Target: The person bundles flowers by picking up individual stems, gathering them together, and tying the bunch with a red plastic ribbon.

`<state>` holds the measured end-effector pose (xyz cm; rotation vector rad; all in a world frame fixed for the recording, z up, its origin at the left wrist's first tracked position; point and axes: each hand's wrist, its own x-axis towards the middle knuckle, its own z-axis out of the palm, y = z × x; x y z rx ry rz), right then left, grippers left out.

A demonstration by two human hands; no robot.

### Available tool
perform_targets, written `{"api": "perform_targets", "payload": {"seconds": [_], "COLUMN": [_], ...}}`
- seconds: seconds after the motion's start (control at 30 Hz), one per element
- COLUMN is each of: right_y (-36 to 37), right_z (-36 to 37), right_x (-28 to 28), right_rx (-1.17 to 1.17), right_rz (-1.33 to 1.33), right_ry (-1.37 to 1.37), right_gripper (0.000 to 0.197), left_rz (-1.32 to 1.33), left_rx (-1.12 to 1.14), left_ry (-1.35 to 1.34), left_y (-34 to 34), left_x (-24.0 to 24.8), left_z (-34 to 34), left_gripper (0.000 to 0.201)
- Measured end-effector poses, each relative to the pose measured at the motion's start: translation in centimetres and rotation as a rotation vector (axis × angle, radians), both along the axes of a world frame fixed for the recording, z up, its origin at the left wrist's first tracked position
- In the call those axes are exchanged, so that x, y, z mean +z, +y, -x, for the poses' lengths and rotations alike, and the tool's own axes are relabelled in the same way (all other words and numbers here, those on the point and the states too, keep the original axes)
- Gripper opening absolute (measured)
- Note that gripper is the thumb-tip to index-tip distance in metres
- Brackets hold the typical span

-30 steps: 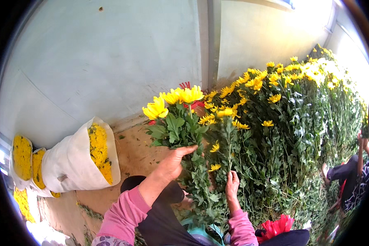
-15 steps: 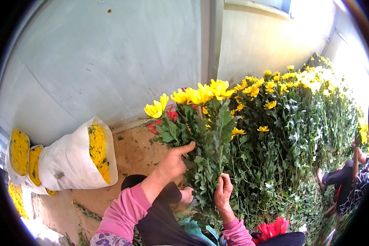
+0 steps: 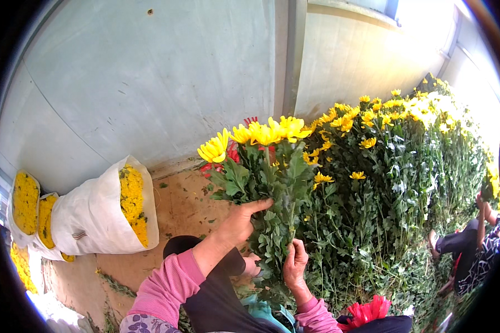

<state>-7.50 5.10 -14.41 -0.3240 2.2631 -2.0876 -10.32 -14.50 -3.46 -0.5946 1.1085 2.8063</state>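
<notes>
A bunch of yellow chrysanthemums [image 3: 268, 172] with dark green leafy stems stands upright in front of me. My left hand [image 3: 236, 225] is closed round its left side, the index finger stretched across the leaves; the other fingers are partly hidden behind the foliage. On the right of the bunch, my right hand [image 3: 296, 263] pinches a chrysanthemum stem [image 3: 293, 219] low down between thumb and fingers. The yellow heads sit close together at the top, one a little apart at the left. Red strips [image 3: 231, 154] show behind the blooms.
A large heap of yellow chrysanthemums [image 3: 394, 166] lies to the right along the wall. White-wrapped bundles of yellow flowers [image 3: 89, 219] lie at the left. Red ribbon strips [image 3: 370, 311] rest by my lap. Another person [image 3: 480, 244] sits at the far right, holding flowers. Cut leaves litter the floor.
My right hand has shifted slightly left with the stem, bringing its bloom lower and closer to the others. My left index finger reaches farther right across the leaves.
</notes>
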Motion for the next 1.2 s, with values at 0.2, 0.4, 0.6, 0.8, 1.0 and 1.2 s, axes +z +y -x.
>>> {"api": "perform_targets", "payload": {"seconds": [0.2, 0.4, 0.6, 0.8, 1.0, 1.2], "right_y": [-0.3, -1.0, -2.2, 4.8, 10.7, 9.0], "right_z": [-0.5, -1.4, -2.1, 0.8, -2.5, -0.4], "right_x": [-0.1, 0.3, -1.3, -14.6, -21.7, -20.5], "right_rx": [0.061, 0.112, 0.294, -0.023, 0.193, 0.175], "right_rz": [-0.068, -0.090, -0.014, -0.930, -0.779, -0.066], "right_ry": [0.063, 0.102, -0.031, -0.042, -0.557, -0.762], "right_gripper": [0.017, 0.028, 0.021, 0.038, 0.053, 0.047], "left_rz": [-0.023, 0.173, 0.349, 0.362, 0.365, 0.337], "left_rx": [0.081, -0.032, 0.231, 0.328, 0.310, 0.273], "left_ry": [0.018, -0.188, -0.141, -0.055, -0.059, -0.040], "left_y": [0.7, 0.9, -2.4, -2.8, -2.4, -2.8], "left_x": [-0.1, 1.6, 1.0, 2.9, 2.4, 2.3], "left_z": [0.2, -0.3, -3.1, -2.0, -1.8, -2.0], "left_gripper": [0.028, 0.026, 0.023, 0.025, 0.027, 0.033]}}
